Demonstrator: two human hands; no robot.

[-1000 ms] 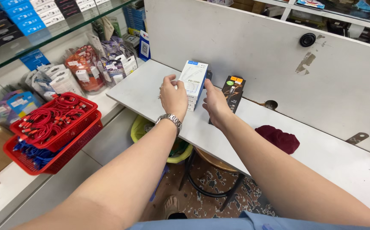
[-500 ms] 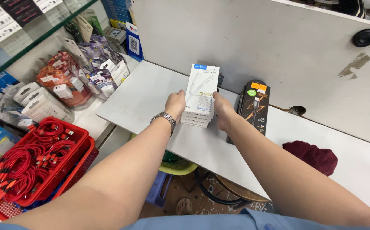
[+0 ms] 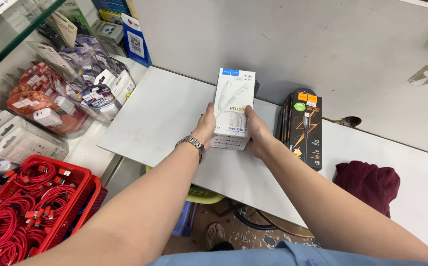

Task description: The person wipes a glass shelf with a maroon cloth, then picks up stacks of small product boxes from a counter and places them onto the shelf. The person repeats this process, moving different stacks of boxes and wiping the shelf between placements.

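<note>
Both forearms reach forward over the counter, wrists level. The left hand and right hand clamp their fingers on opposite sides of a white box stack. Black boxes stand just right of the right fingers.

A white counter top is set against a grey wall panel marked with scuffs. At the left, a glass shelf is seen. Below the counter, a patterned floor is shown.
</note>
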